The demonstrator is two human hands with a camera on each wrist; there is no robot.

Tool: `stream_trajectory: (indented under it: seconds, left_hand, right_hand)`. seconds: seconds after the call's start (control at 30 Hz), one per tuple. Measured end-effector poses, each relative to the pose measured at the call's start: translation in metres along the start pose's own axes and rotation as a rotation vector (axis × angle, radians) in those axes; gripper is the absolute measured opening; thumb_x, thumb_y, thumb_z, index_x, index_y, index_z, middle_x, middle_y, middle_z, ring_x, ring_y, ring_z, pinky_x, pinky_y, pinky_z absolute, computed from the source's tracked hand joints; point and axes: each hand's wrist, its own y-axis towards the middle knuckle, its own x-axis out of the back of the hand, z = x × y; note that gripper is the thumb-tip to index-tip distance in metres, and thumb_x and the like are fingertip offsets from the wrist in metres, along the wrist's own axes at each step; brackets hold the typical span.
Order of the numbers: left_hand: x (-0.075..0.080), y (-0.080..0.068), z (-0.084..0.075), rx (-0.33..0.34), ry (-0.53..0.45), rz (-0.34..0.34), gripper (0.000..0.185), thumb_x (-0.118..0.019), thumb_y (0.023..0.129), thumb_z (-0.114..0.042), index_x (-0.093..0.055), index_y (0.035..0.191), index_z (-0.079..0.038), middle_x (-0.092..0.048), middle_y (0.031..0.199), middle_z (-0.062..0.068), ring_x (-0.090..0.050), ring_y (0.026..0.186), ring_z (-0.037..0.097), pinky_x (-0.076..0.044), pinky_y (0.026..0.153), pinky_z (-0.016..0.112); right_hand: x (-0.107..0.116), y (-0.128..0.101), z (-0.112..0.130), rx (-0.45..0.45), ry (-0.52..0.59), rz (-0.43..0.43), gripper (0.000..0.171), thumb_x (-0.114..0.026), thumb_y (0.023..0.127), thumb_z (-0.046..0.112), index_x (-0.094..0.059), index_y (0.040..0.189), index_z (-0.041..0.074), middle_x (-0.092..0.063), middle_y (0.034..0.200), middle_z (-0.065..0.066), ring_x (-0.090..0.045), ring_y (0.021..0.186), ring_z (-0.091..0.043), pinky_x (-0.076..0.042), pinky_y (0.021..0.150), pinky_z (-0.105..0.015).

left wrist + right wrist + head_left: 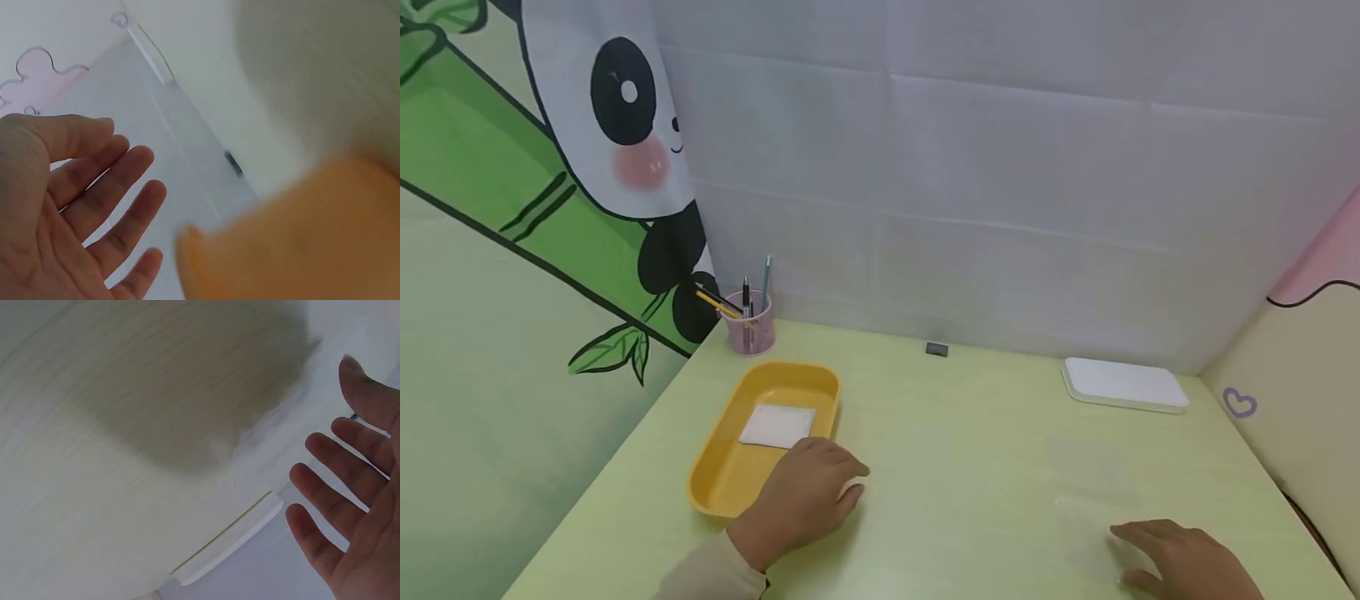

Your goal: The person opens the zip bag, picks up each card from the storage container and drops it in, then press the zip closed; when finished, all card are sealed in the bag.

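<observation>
My left hand (811, 493) hovers over the near right side of a yellow tray (718, 483). Its fingers are relaxed and hold nothing, as the left wrist view shows with the tray's orange-looking wall (312, 244) beside them. A white rectangular card or packet (777, 423) lies inside the tray, its lower right corner behind the hand. At the lower right, my right hand (1187, 560) is over the table, with loosely spread fingers (328, 503) and nothing in them. Just beyond those fingers a faint, clear film-like sheet (1093, 508) lies flat on the tabletop.
A pink cup (752, 333) of pens and pencils stands in the far left corner. Near the back wall lie a small dark block (937, 349) and a flat white box-like slab (1125, 385). Walls border the pale table (940, 450) at back and right.
</observation>
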Motion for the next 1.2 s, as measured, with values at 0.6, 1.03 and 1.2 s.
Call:
stream_trajectory:
  seconds: [0.6,1.03,1.2]
  left_hand:
    - [-0.077,0.1,-0.135,-0.27,-0.111,0.464,0.027,-0.065,0.096,-0.03,-0.071,0.121,-0.036,-0.063,0.122,-0.024,-0.059,0.108,-0.003,-0.046,0.088,0.019]
    - [-0.089,0.125,-0.168,-0.28,0.008,0.462,0.025,-0.061,0.098,-0.047,-0.067,0.123,-0.045,-0.062,0.117,-0.028,-0.058,0.1,-0.002,-0.042,0.077,0.022]
    - [-0.075,0.127,-0.155,-0.215,0.019,0.389,0.019,-0.066,0.097,-0.038,-0.072,0.113,-0.044,-0.066,0.102,-0.025,-0.061,0.086,0.001,-0.041,0.063,0.022]
  right_hand:
    - [-0.009,0.004,0.008,0.299,0.057,-0.079,0.026,-0.087,0.07,0.021,-0.068,0.085,0.029,-0.066,0.087,0.017,-0.058,0.068,-0.002,-0.045,0.052,-0.026]
    - [-0.006,0.018,0.039,0.272,0.031,-0.101,0.018,-0.082,0.073,0.02,-0.067,0.081,0.025,-0.056,0.08,0.021,-0.052,0.065,0.004,-0.039,0.047,-0.024]
    - [0.002,0.028,0.051,0.141,0.091,-0.174,0.029,-0.081,0.076,0.008,-0.06,0.074,0.028,-0.041,0.071,0.026,-0.033,0.057,0.006,-0.03,0.045,-0.021]
